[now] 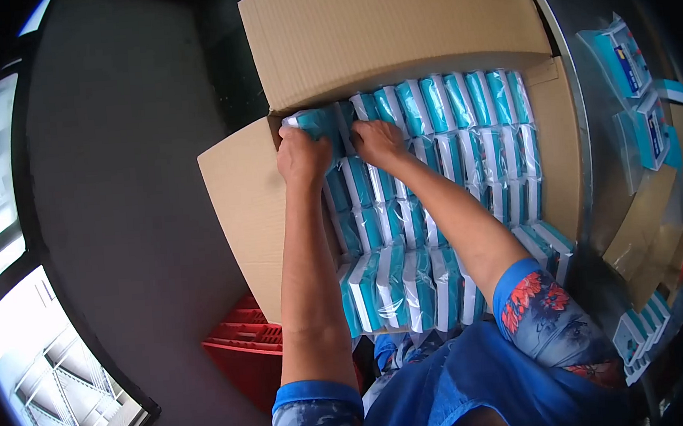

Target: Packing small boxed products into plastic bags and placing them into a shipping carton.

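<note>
A large open cardboard box is in front of me, holding rows of teal-and-white packs in clear plastic bags. At the box's far left corner, my left hand grips a bagged teal pack, its thumb and fingers over the top. My right hand is just to the right, fingers bent against the bagged packs beside a gap in the far row; whether it grips one is hidden. Nearer my body, another row of bagged packs leans upright along the box's near edge.
A red plastic crate stands below the box's left flap. On the right, a table carries bagged teal packs, a small stack of packs and cardboard pieces. A dark wall and windows are at the left.
</note>
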`<action>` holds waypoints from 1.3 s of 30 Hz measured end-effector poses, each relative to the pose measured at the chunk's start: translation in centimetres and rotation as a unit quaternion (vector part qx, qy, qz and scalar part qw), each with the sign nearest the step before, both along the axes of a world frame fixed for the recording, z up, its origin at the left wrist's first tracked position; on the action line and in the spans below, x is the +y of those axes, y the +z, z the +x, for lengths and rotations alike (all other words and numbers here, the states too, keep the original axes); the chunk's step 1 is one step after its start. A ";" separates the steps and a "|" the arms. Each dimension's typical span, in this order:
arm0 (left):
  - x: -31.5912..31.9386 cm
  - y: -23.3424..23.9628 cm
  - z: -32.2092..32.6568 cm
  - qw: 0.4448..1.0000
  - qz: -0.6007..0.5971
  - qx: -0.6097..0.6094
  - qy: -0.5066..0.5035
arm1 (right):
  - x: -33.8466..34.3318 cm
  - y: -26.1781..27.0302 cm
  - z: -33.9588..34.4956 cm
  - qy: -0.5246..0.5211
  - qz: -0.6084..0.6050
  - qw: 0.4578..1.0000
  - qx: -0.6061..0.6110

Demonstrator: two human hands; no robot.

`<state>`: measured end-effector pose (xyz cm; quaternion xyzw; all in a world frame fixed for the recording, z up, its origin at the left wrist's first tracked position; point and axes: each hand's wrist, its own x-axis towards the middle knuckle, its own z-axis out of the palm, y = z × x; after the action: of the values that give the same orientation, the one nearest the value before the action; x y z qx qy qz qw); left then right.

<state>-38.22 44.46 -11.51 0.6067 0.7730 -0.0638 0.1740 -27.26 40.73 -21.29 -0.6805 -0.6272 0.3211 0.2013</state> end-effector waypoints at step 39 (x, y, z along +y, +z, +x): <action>0.9 -9.2 -1.9 0.983 0.003 -0.184 -0.019 | -0.9 -2.2 0.9 0.045 0.129 0.985 0.103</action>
<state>-40.10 45.37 -20.69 0.6234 0.7163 0.0481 0.3097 -26.38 39.86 -23.45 -0.5830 -0.6692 0.3144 0.3367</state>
